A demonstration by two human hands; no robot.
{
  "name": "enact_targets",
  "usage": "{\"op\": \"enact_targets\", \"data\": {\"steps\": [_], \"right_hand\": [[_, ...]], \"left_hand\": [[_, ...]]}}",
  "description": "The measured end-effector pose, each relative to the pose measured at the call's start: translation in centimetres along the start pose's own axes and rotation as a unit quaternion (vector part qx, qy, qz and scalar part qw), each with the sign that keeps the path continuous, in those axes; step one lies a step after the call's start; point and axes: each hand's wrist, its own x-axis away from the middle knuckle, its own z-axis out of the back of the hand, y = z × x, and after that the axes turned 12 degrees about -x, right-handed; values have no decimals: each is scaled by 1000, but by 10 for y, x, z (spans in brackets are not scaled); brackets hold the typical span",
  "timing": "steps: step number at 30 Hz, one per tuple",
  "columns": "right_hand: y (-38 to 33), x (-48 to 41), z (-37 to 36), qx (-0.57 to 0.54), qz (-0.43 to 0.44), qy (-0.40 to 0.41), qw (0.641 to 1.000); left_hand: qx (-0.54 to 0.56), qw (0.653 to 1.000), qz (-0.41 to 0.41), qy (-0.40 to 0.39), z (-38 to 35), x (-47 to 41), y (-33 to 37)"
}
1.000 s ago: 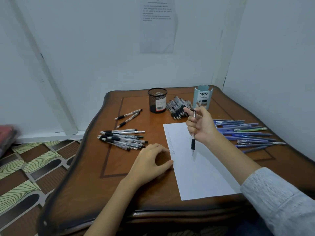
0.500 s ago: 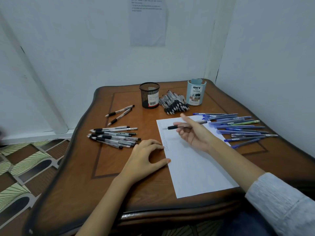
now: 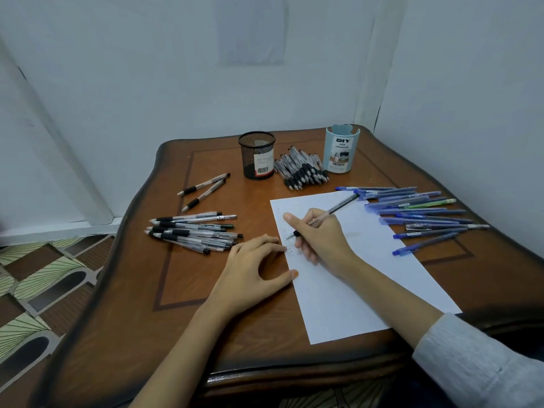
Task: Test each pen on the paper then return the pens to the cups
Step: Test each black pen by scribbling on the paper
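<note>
Fingers (image 3: 294, 222) of the right hand (image 3: 322, 238) pinch the pen (image 3: 338, 208) (tip just below them, at the paper (image 3: 353, 278)), its barrel slanting up and away to their right.

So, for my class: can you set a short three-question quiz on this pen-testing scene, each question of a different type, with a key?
1. True or false: pens stick out of the mesh cup.
2. Fill in: the blue pens lie to the ___ of the paper.
3. The right hand holds a pen with its tip on: A the mesh cup, B the paper, C the blue pens.

Key: 1 false; 2 right; 3 B.
</note>
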Motion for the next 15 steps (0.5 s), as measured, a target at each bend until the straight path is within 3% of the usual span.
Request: {"op": "enact_targets", "data": {"steps": [2, 8, 15], "right_hand": [[3, 3, -3, 1, 7, -12, 1000], [4, 6, -4, 63, 50, 61, 995], [13, 3, -2, 136, 96, 38, 985]], "left_hand": [[14, 1000, 9, 0, -1, -1, -1], [30, 999, 30, -13, -2, -2, -1], [37, 998, 48, -25, -1, -2, 1]]}}
